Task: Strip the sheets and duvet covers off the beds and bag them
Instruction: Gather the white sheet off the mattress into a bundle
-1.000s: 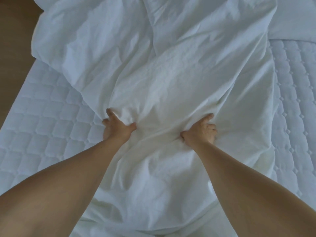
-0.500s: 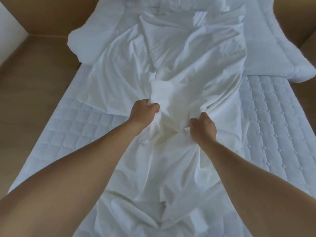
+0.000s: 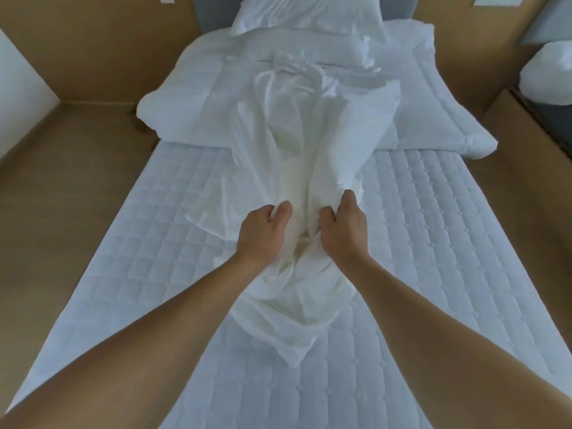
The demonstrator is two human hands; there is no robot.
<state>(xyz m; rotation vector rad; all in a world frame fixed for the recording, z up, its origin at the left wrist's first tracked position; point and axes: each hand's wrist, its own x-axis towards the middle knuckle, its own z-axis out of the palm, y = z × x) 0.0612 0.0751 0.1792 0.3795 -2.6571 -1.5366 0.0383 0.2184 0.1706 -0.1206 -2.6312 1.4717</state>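
A white sheet (image 3: 288,156) lies bunched into a long narrow strip down the middle of the bed. My left hand (image 3: 263,230) grips a fold of it from the left, and my right hand (image 3: 343,226) grips a fold from the right, the two hands close together. The quilted mattress pad (image 3: 433,258) is bare on both sides of the strip. At the head of the bed the white duvet (image 3: 192,100) lies folded back, with a pillow (image 3: 309,13) on top of it.
Brown floor (image 3: 62,181) runs along the left side of the bed and a narrower strip along the right. A white bundle (image 3: 548,75) sits at the far right edge. A wooden wall stands behind the headboard.
The sheet has been gathered from a wide spread into a narrow bunch and drawn toward me. My hands moved closer together, and more of the mattress pad shows.
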